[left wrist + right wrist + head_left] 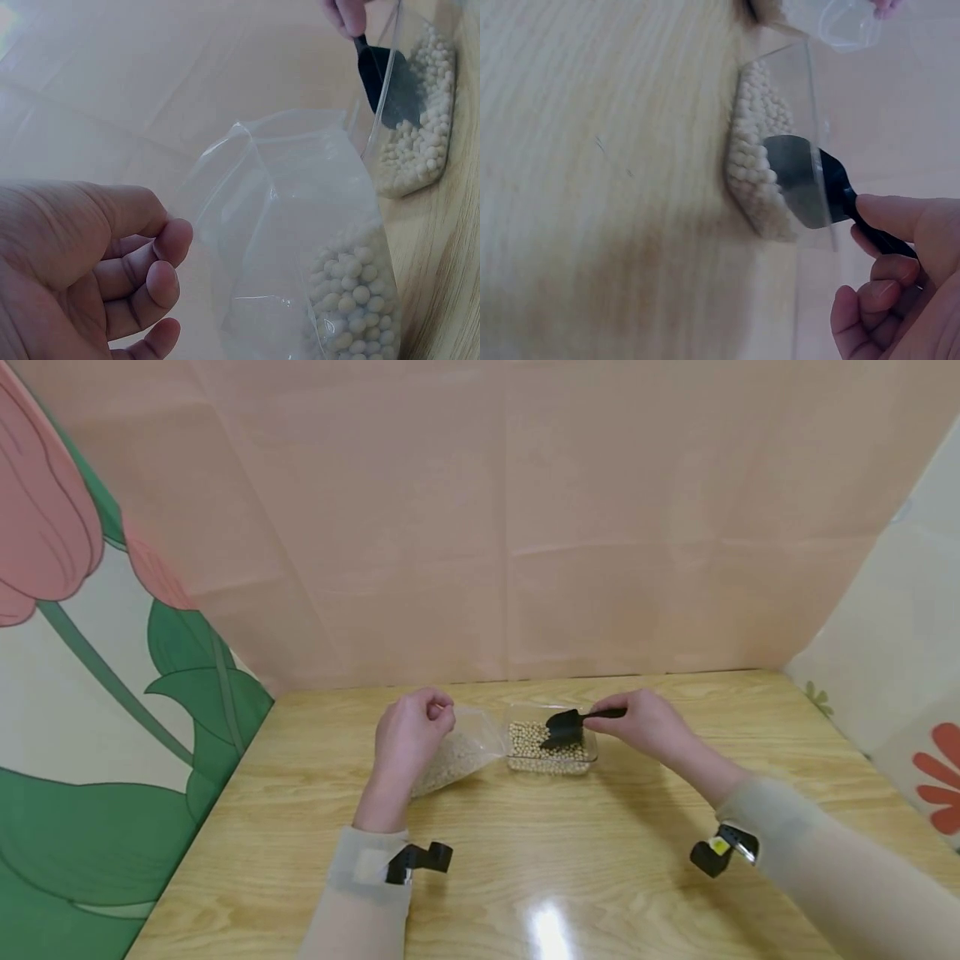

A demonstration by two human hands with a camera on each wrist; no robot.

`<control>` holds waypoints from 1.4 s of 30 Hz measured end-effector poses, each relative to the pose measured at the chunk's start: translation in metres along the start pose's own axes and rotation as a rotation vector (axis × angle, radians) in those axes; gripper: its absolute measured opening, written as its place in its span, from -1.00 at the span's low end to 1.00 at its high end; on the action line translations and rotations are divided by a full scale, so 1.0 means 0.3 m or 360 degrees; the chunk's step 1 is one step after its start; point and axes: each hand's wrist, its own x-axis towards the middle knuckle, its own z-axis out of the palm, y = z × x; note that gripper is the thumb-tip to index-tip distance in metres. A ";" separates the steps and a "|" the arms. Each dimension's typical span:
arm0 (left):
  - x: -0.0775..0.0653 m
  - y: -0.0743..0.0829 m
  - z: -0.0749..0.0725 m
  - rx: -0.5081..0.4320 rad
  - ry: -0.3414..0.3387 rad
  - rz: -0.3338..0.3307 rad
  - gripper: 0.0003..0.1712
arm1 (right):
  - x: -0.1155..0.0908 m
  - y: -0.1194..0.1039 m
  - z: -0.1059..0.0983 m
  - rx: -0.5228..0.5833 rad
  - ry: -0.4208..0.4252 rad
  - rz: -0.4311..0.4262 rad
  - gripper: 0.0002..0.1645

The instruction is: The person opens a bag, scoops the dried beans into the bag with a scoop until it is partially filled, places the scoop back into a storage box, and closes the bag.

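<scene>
My left hand (407, 733) pinches the upper edge of a clear plastic bag (262, 210) between thumb and forefinger. Pale round beans (352, 300) fill the bag's lower part, and its mouth faces the container. A rectangular clear container (552, 760) stands just right of the bag, with a layer of the same beans (525, 739) in it. With my right hand (647, 723) I grip the handle of a small black scoop (564, 728). The scoop's blade (795, 172) tilts down inside the container, its tip among the beans.
Both things stand on a light wood-grain table (517, 852), towards its back edge. Behind rises a pink cloth backdrop (502, 527). A flower-printed panel (187, 735) borders the left side and a white printed one (900, 693) the right.
</scene>
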 end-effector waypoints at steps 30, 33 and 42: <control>-0.001 -0.002 0.000 0.0023 -0.0001 -0.0005 -0.84 | 0.009 0.008 0.184 0.0503 0.0068 0.0214 -0.45; -0.001 -0.003 0.000 0.0021 0.0003 -0.0001 -0.84 | 0.009 0.005 0.195 0.0540 0.0097 0.0165 -0.48; -0.001 -0.002 0.001 0.0017 0.0006 -0.0001 -0.85 | 0.004 0.012 0.210 0.0624 0.0143 0.0181 -0.43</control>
